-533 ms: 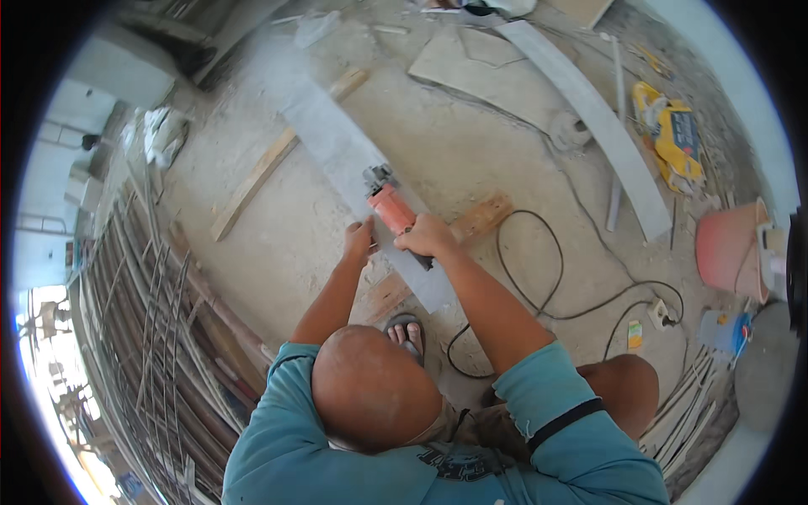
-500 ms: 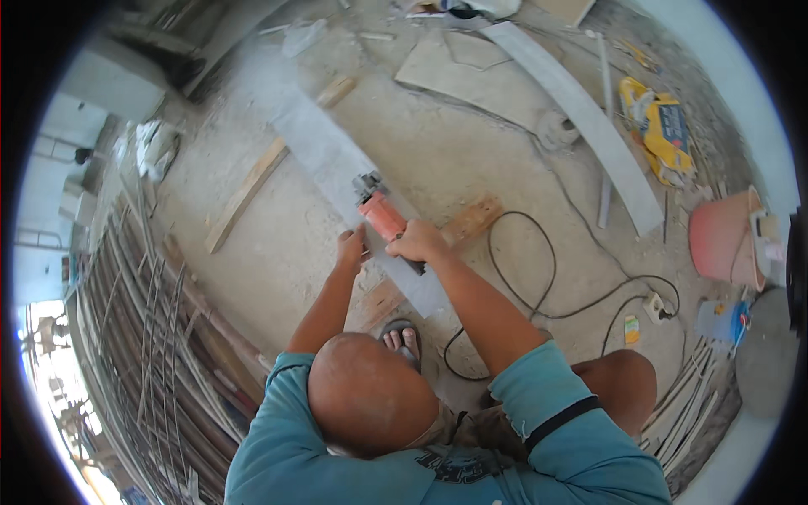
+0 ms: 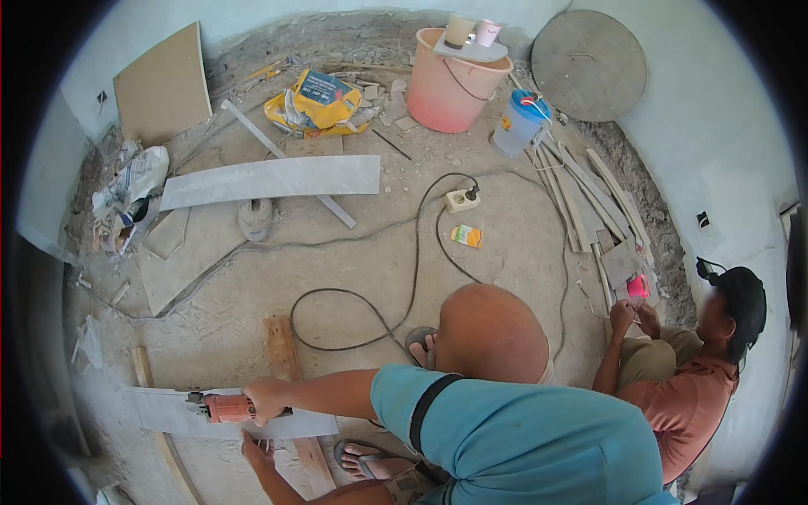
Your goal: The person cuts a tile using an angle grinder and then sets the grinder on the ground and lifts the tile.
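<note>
My right hand is wrapped round the rear of a red angle grinder with a grey metal head. The tool rests over a long pale grey board, its head toward the board's left part. Fingers bent, my left hand grips the board's near edge, just below the grinder; its fingertips are partly hidden. The board lies across two wooden battens: a wider one under its right part and a narrower one to the left.
Black cable loops over the floor to a white socket block. Another grey strip lies farther off. Beyond stand a pink bucket and a yellow bag. A co-worker crouches at the right, beside trim strips.
My view has swung to the right, bringing the co-worker into sight. The grinder stays in my right hand over the board, and the pale dust around the board's far end looks thinner.
</note>
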Demonstrator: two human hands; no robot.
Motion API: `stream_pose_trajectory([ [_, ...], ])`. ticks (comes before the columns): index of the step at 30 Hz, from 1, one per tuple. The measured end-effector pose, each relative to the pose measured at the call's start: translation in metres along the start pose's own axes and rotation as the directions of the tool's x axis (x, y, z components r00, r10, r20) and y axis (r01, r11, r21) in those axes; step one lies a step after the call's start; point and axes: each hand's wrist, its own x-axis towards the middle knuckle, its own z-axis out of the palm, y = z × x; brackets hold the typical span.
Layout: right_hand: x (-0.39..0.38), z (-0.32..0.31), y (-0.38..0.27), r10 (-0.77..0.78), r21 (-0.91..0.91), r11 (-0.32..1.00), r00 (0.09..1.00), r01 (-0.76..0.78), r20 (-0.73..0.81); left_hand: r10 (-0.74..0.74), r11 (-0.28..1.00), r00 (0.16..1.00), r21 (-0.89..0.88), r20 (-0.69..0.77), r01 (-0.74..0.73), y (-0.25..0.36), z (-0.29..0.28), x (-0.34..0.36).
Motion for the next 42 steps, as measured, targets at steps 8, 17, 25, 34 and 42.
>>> stream_pose_trajectory([
  [8,0.04,-0.118,-0.034,-0.03,-0.176,0.984,1.0,0.028,-0.005,-0.141,0.559,0.906,0.787,0.4,-0.261,0.124,-0.003,-0.115],
  [17,0.048,-0.2,0.019,0.052,-0.112,0.991,0.989,-0.068,-0.139,0.182,0.179,0.69,0.667,0.7,-0.724,0.257,0.069,-0.368],
  [25,0.07,-0.222,0.02,-0.015,-0.055,0.998,0.974,0.002,-0.228,0.278,0.135,0.573,0.56,0.771,-0.818,0.174,0.13,-0.331],
  [34,0.082,-0.218,0.008,-0.122,-0.127,0.986,0.988,0.109,-0.099,0.193,0.009,0.655,0.666,0.731,-0.746,0.155,0.134,-0.31],
  [42,0.07,-0.159,-0.027,-0.13,-0.128,0.981,0.985,0.144,0.11,-0.274,0.279,0.708,0.758,0.651,-0.589,0.204,0.09,-0.367],
])
